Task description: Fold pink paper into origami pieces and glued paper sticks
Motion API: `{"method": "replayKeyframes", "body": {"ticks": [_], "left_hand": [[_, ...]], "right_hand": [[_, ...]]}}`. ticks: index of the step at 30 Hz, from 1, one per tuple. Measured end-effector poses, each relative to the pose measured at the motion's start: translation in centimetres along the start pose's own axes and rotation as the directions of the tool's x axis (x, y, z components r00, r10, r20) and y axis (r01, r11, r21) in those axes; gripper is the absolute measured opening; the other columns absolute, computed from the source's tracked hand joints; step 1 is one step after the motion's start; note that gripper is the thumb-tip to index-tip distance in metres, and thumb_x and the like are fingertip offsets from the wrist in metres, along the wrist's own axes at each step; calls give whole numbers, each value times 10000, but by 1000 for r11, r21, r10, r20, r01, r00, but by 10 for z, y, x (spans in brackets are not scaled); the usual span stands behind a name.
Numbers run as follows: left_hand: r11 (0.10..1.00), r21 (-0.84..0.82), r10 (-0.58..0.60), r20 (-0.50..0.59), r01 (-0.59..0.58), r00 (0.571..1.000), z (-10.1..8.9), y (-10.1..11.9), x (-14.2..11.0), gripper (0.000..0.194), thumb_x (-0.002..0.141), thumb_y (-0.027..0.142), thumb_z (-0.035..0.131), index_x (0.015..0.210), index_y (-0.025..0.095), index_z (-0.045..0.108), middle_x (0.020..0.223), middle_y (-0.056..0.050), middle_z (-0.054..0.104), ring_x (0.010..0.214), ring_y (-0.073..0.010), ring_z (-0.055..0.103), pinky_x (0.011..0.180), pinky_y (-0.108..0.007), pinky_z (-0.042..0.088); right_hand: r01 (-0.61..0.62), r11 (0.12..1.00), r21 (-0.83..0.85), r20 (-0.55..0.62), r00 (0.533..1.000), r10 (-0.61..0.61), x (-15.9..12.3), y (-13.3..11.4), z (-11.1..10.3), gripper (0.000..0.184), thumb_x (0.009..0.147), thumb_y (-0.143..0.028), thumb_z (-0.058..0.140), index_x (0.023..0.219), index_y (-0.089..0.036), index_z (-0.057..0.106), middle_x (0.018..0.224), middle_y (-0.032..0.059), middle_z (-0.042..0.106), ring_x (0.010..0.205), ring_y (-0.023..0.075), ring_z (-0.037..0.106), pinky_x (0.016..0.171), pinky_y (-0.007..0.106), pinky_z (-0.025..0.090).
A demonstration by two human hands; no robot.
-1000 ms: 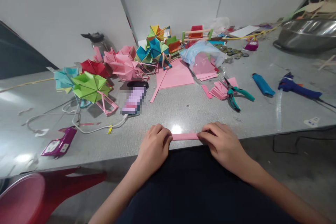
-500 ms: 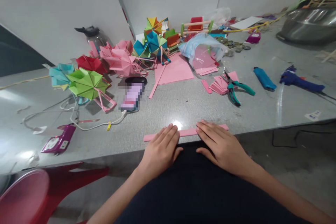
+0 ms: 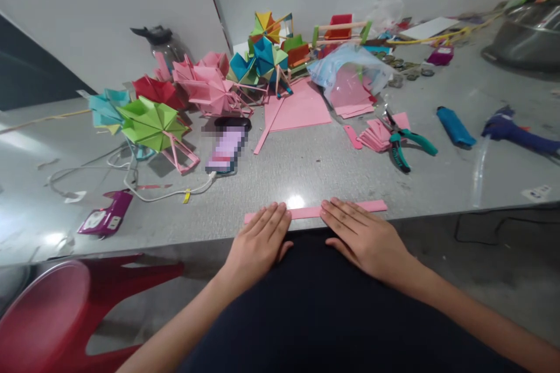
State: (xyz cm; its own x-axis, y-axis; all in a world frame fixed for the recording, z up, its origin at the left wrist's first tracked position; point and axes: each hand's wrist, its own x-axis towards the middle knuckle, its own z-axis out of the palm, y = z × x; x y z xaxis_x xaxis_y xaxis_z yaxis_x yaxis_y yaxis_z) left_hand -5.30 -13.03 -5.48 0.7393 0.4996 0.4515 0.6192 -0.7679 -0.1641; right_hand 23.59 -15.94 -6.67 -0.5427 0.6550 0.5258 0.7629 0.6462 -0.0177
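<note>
A narrow pink paper strip [image 3: 306, 213] lies along the front edge of the metal table [image 3: 280, 178]. Flat on its left part rests my left hand [image 3: 261, 239], fingers stretched out and pressing down. My right hand [image 3: 361, 233] lies the same way on the strip's right part, its fingers straight. Bare strip shows between the hands and past the right one. Both thumbs point inward at the table's edge. Beyond the hands are pliers [image 3: 406, 143] with teal handles, a stack of folded pink paper [image 3: 376, 134] and a large pink sheet [image 3: 301, 108].
Folded paper models, including a green one [image 3: 153, 122], stand at the back left. A phone [image 3: 227, 148] on a cable and a purple device [image 3: 105, 214] lie left. To the right are a blue glue gun [image 3: 518, 131] and a blue roll [image 3: 455, 126]. A red stool [image 3: 48, 303] stands below.
My hands have slid outward a little along the strip, mostly the left one. The view has shifted slightly, so the table things appear further right and higher.
</note>
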Motion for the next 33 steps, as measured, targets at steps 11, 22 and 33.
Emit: {"method": "replayKeyframes", "body": {"ticks": [11, 22, 33], "left_hand": [[981, 76, -165, -175, 181, 971, -25, -1, -17, 217, 1025, 259, 677, 1210, 148, 708, 1183, -130, 809, 1064, -271, 790, 887, -389, 649], [935, -183, -310, 1, 305, 951, -33, -15, 0, 225, 1056, 201, 586, 852, 206, 682, 814, -24, 734, 768, -206, 637, 722, -362, 463], [829, -321, -349, 342, 458, 872, -33, -42, 19, 155, 985, 234, 695, 836, 193, 690, 833, -38, 721, 827, -233, 642, 792, -387, 430]], "right_hand": [[-115, 986, -117, -120, 988, 101, -28, 20, -28, 344, 1024, -195, 657, 1357, -137, 721, 1303, 143, 780, 1210, 295, 741, 1026, 444, 605], [-110, 988, -113, -88, 991, 100, -13, 33, -42, 211, 1032, -109, 588, 896, -185, 730, 833, 49, 724, 773, 190, 623, 762, 359, 429], [-141, 989, 45, 119, 984, 135, -2, 54, -40, 248, 1033, -96, 500, 953, -217, 702, 847, 41, 664, 816, 209, 585, 756, 356, 381]]}}
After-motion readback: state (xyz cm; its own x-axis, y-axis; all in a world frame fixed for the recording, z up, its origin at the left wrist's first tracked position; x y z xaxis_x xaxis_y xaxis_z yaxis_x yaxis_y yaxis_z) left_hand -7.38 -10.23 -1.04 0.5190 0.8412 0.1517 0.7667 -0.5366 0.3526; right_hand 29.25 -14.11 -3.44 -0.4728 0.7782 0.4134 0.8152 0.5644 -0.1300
